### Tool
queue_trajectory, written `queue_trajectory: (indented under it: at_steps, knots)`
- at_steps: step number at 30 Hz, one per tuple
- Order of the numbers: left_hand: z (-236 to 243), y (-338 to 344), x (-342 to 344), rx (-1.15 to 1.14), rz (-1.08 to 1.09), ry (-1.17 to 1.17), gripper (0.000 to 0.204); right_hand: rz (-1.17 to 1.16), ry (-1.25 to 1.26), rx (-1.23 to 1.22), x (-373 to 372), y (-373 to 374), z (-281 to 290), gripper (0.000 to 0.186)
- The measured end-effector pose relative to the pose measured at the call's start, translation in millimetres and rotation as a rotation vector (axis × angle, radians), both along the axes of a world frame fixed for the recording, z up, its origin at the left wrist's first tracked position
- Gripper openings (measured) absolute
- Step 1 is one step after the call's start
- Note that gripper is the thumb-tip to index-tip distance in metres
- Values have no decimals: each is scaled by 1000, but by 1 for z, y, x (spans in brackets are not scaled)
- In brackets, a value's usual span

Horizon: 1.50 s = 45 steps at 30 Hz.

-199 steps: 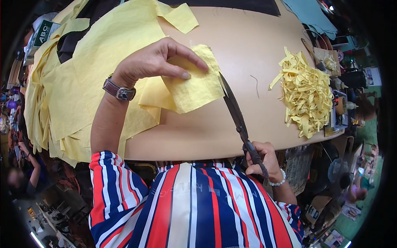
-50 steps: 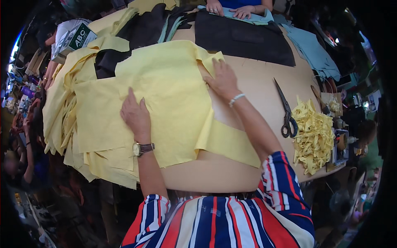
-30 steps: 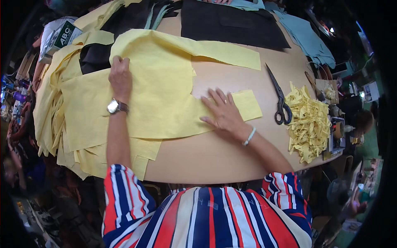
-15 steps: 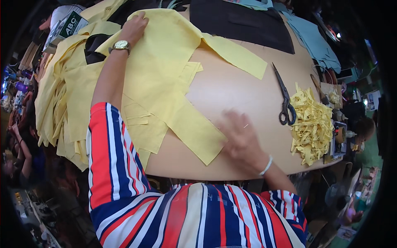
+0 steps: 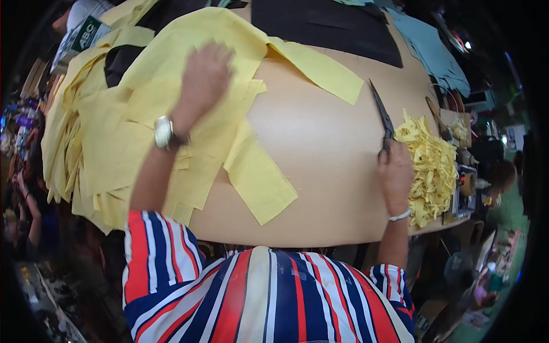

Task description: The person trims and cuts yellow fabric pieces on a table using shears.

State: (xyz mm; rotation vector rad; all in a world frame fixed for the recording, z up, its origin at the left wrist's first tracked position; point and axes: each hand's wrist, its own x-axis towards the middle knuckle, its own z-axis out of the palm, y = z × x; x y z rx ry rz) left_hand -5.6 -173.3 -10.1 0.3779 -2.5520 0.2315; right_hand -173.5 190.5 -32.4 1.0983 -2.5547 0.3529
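My right hand (image 5: 396,178) is closed round the handles of the dark scissors (image 5: 381,108), which lie on the tabletop with their blades pointing away from me. My left hand (image 5: 207,77), smeared by motion, is over the large yellow fabric (image 5: 171,63); whether its fingers touch the cloth cannot be made out. From this fabric, one yellow strip (image 5: 323,71) reaches out to the right and another (image 5: 262,177) comes toward me. More layered yellow pieces (image 5: 74,148) hang over the table's left side.
Beside the scissors is a heap of thin yellow cloth scraps (image 5: 429,166), with a wooden-handled brush (image 5: 437,117) behind it. Black fabric (image 5: 331,28) lies on the far side of the table (image 5: 320,148). Light blue cloth (image 5: 432,54) is at the far right. A green-and-white box (image 5: 83,40) stands far left.
My right hand has moved right, from the near yellow strip to the scissors, and taken their handles. My left hand has left the fabric's far edge and come nearer and to the right.
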Motion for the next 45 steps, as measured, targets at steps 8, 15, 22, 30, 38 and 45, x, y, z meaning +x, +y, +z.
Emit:
queue_trajectory:
  at_steps: [8,15,22,30,38,45]
  knots:
    - [-60,89,87,336,158,-145,42,-139,-379,243,-48,7,7,22]
    - [-27,113,93,297,134,-165,62,-6,-1216,-451,-48,15,30,18]
    - [-50,211,102,591,-111,-175,46,265,-1283,-318,15,17,41,21]
    - [-64,223,86,387,-35,-2,32,100,-1669,84,63,48,31,27]
    - [-61,221,82,458,-58,45,28,33,-1863,166,74,96,22,33]
    - [-65,248,59,651,-201,114,25,90,-1857,220,67,113,26,35]
